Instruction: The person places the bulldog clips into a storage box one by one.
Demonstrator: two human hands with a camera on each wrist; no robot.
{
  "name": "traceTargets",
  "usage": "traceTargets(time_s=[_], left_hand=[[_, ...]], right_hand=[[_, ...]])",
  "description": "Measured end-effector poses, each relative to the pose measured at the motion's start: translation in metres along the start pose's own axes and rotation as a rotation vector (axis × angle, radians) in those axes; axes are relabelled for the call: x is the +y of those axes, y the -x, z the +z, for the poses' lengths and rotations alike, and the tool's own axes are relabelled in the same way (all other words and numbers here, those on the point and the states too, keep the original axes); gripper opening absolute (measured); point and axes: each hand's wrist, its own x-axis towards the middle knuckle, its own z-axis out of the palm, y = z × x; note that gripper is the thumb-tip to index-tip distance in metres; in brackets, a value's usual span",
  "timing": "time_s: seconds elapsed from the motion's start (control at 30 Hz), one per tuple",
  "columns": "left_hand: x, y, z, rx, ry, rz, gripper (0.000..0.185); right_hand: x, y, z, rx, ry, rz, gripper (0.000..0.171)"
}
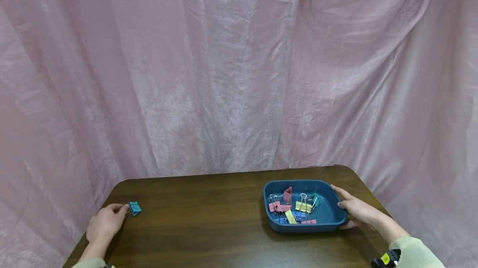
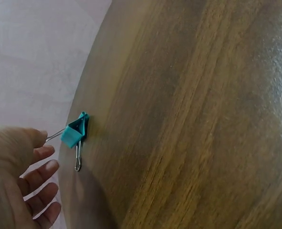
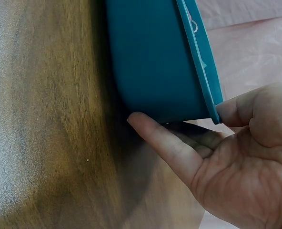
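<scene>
At the left of the table, my left hand (image 1: 106, 223) pinches a teal binder clip (image 1: 135, 208) by a wire handle, between thumb and forefinger. The left wrist view shows the clip's body tilted, its other handle pointing down toward the wood; whether it touches the table I cannot tell. My right hand (image 1: 360, 210) holds the right end of a dark blue plastic box (image 1: 334, 228), the thumb at the rim and other fingers around the end wall and low by the base. Inside lie several binder clips: pink ones (image 1: 284, 208), yellow ones (image 1: 303, 207), blue ones (image 1: 298, 216) and a teal one (image 1: 316, 200).
A brown wood-grain table (image 1: 194, 218) with rounded far corners spans both hands. Pink velvety curtains (image 1: 224, 73) hang behind it and at its sides. The box stands on the right part of the table.
</scene>
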Motion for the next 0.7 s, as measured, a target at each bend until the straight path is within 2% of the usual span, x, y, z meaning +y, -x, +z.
traceTargets(time_s=[0.27, 0.47, 0.7], left_hand=[[0.0033, 0.0001, 0.0001, 0.047, 0.023, -0.024, 0.054], [0.0031, -0.0012, 0.001, 0.085, 0.042, -0.017, 0.047], [0.0009, -0.0035, 0.002, 0.068, 0.058, -0.041, 0.055]], right_hand=[[-0.0002, 0.0002, 0.0001, -0.004, 0.002, -0.007, 0.068], [0.0011, -0.0002, -0.0007, -0.002, -0.004, -0.007, 0.068], [0.0011, 0.0001, -0.0008, -0.003, 0.004, -0.006, 0.069]])
